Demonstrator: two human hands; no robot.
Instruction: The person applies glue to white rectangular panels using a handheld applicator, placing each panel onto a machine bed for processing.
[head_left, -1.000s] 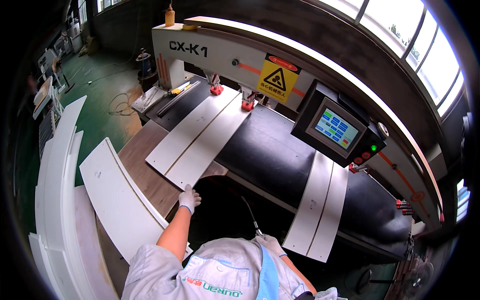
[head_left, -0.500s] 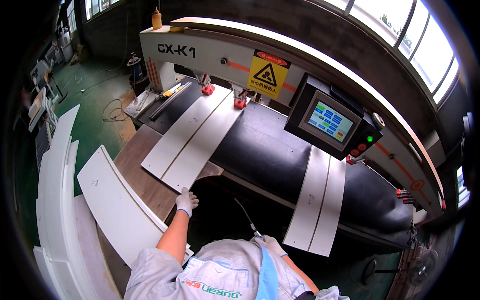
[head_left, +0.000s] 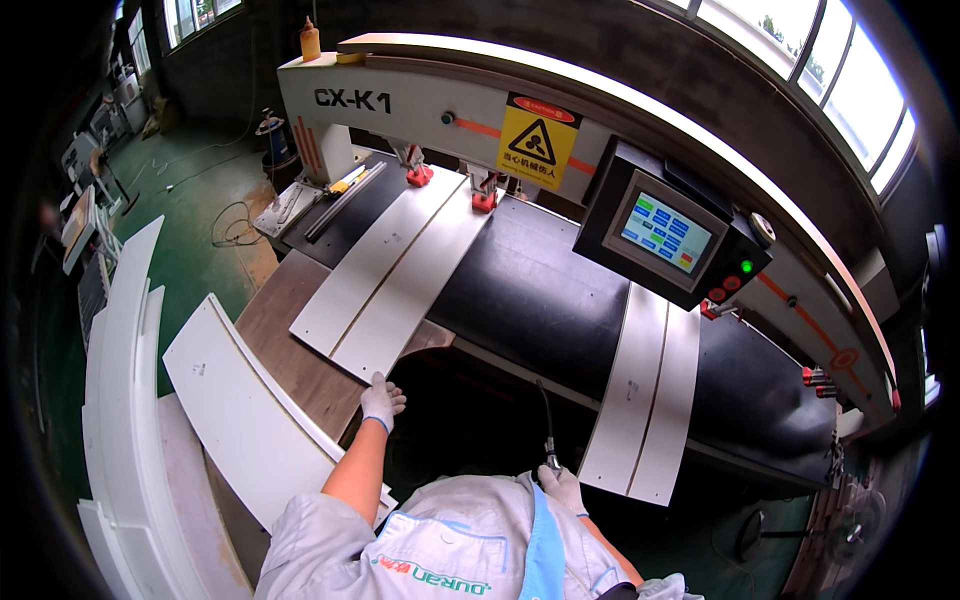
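**Left hand settles at the near end of the paired panels**

Now my left hand (head_left: 382, 402), in a white glove, rests at the near corner of the left pair of white panels (head_left: 395, 275), the fingers spread and laid flat against the panel end, gripping nothing. A second ago that hand was at much the same spot, so the change is small: the view has tipped down and the pair appears to lie as it did, its far end up by the red clamps (head_left: 452, 186) under the machine's cream beam (head_left: 600, 110). I read that as the pair being seated and steadied, not lifted.

My right hand (head_left: 565, 488), also gloved, is closed around the grip of a thin black-hosed tool (head_left: 548, 440), held low just in front of my chest, as it was in the earlier views. Its tip is not touching any panel that I can see.

A second pair of white panels (head_left: 645, 395) lies well to the right on the black bed (head_left: 540, 300), overhanging the near edge, unmoved. The control screen (head_left: 665, 233) sits above it with a green lamp lit beside it. To my left, one loose curved white panel (head_left: 245, 415) lies on the brown table (head_left: 285, 330), near the left hand but not touching it. More white pieces (head_left: 120, 400) are stacked at the far left over the green floor (head_left: 190, 230).
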